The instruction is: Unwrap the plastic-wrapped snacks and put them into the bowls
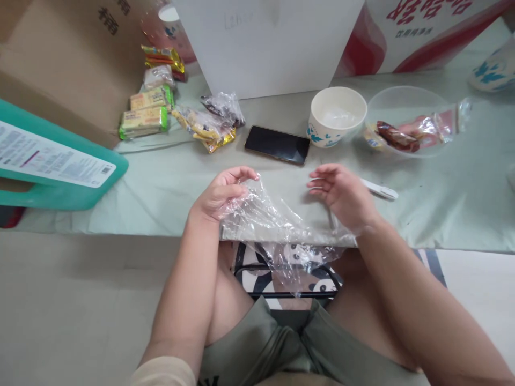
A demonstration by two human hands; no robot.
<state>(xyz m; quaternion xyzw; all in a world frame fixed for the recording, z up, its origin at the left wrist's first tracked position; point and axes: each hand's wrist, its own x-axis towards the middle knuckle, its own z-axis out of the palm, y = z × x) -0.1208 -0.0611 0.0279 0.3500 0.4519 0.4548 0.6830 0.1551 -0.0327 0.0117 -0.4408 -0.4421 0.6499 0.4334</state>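
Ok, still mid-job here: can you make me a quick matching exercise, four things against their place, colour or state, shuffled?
Things
1. Smartphone
2. Clear plastic film
3. Clear plastic bowl
4. Handled jug

Place, colour or state
A. Teal green, at the view's left edge
B. Held in the left hand's fingers
C. Lying flat, black face up
D. Holding wrapped packets

Pairs: 1-C, 2-B, 3-D, 4-A

1 pc. plas. film [273,217], 1 ph. [277,145], 3 cups [322,131], 1 jug [110,166]

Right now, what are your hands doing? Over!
Left hand holding clear crinkled plastic film. Right hand open, film by its wrist. Maybe in the way: slim white handle alongside.
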